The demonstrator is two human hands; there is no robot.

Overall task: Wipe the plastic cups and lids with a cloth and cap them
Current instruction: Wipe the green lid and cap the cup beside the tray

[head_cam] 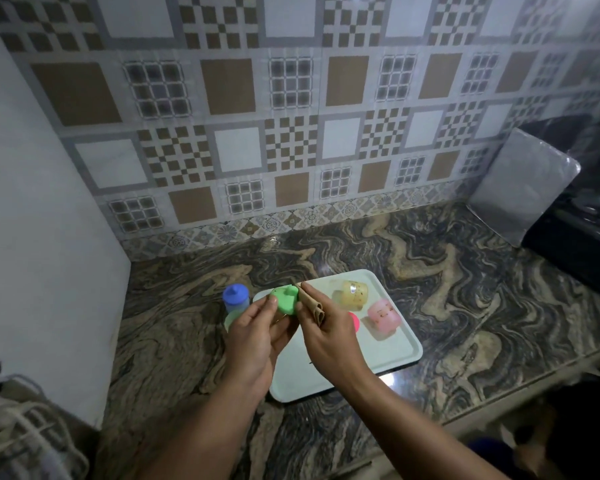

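- The counter [430, 289] is swirled stone in grey, tan and black, and a pale tray [388, 355] lies flat on it; everything below is placed from that tray.
- Over the tray's near-left part, the left hand [253, 341] has its grip curled round a green lid [286, 301], thumb on the lid's face, a small knob showing on top.
- Just beside it, the right hand [329, 337] pinches a folded tan cloth [312, 306] against the green lid's right edge.
- Partly hidden behind the right hand, a bright pink lid [354, 322] lies on the tray.
- On the tray's far-right part a pink cup [383, 318] lies on its side, translucent with dark marks.
- Just beyond it a yellow cup [350, 294] also lies tipped over, speckled.
- Off the tray's left edge a blue-capped cup [235, 299] stands upright on the counter, with a pale green cup rim [231, 322] just before it.
- Behind the tray rises a patterned tile wall [291, 133]; to its left, a plain white wall [42, 220]; far to its right, a black stove [582, 233].
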